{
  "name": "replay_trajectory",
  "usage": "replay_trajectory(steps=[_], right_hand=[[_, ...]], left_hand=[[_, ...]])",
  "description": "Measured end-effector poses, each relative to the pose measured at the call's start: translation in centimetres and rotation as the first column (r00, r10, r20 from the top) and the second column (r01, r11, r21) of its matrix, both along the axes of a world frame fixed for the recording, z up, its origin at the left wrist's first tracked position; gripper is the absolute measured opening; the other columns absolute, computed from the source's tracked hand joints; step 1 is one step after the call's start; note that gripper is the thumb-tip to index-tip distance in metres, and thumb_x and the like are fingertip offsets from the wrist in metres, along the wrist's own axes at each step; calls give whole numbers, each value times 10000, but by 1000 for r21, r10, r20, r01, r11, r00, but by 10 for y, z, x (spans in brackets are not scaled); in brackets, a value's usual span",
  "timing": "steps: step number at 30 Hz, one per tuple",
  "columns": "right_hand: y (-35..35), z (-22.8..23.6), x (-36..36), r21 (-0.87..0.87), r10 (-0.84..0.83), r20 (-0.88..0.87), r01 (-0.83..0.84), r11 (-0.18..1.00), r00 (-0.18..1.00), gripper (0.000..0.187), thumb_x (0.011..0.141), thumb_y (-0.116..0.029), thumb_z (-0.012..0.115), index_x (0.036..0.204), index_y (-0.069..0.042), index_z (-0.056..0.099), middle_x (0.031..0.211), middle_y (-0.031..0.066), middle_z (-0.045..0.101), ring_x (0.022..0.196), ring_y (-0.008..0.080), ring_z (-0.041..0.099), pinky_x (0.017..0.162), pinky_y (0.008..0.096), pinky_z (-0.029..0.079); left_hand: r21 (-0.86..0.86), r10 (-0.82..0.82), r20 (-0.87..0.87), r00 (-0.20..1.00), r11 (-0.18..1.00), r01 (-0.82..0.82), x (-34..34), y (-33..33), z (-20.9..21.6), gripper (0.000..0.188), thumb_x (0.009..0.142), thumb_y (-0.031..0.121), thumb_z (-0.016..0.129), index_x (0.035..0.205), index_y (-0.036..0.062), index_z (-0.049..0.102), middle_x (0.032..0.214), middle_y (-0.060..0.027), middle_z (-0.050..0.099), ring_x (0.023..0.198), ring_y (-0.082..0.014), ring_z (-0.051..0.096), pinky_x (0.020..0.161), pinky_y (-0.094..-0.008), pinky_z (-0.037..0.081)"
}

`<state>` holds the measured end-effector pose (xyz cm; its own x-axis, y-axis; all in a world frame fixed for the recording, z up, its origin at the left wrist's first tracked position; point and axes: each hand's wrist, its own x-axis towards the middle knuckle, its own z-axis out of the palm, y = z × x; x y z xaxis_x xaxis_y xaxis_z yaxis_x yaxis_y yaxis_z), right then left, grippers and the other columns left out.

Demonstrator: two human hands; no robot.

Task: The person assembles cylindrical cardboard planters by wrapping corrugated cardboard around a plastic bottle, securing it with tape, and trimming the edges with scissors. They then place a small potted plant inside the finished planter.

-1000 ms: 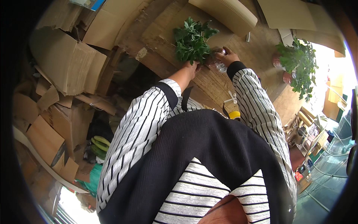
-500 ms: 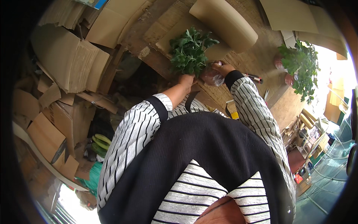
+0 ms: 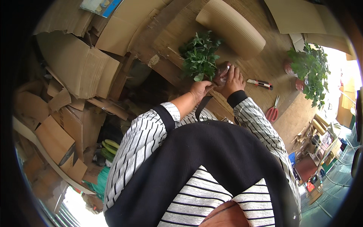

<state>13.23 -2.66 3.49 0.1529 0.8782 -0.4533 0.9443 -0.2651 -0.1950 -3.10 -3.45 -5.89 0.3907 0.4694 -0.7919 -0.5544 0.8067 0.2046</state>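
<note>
A leafy green plant [image 3: 200, 56] lies on its side on the wooden table, its foliage toward the left. Its reddish-brown root ball [image 3: 220, 74] is in clear, shiny plastic. My right hand [image 3: 234, 82] curves over the right side of this root ball, fingers bent and pressed on the plastic. Just below the leaves, my left hand [image 3: 200, 90] is closed in a pinch beside the near edge of the wrapping. What sits between its fingertips is too small to make out.
A red-and-black utility knife [image 3: 261, 84] and red-handled scissors [image 3: 273, 111] lie right of my hands. More leafy plants [image 3: 311, 72] with wrapped roots rest farther right. Beyond my hands is a curled cardboard sheet [image 3: 231, 30]; stacked cardboard [image 3: 81, 66] fills the left.
My left hand has come out from under the leaves to the near edge of the wrapping. My right hand has turned over the root ball. The knife and scissors now show fully.
</note>
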Motion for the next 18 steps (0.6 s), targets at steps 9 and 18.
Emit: replay_trajectory(steps=[9, 18], right_hand=[[-15, -51, -3, 406, 0, -74, 30, 913, 997, 1136, 571, -371, 886, 1474, -46, 279, 1430, 259, 324, 1291, 493, 342, 1093, 539, 327], [-3, -36, 3, 299, -47, -164, 95, 950, 985, 1154, 562, -269, 904, 1493, -70, 251, 1419, 259, 336, 1266, 516, 367, 1037, 533, 411]], left_hand=[[402, -465, -449, 763, 657, 638, -24, 11, 44, 228, 866, 20, 613, 1093, 25, 633, 1076, -99, 665, 984, -202, 656, 891, -363, 538], [147, 185, -947, 264, -484, 863, -42, 63, 57, 383, 831, 113, 627, 1213, 110, 612, 1188, -93, 628, 891, -310, 686, 739, -394, 581]])
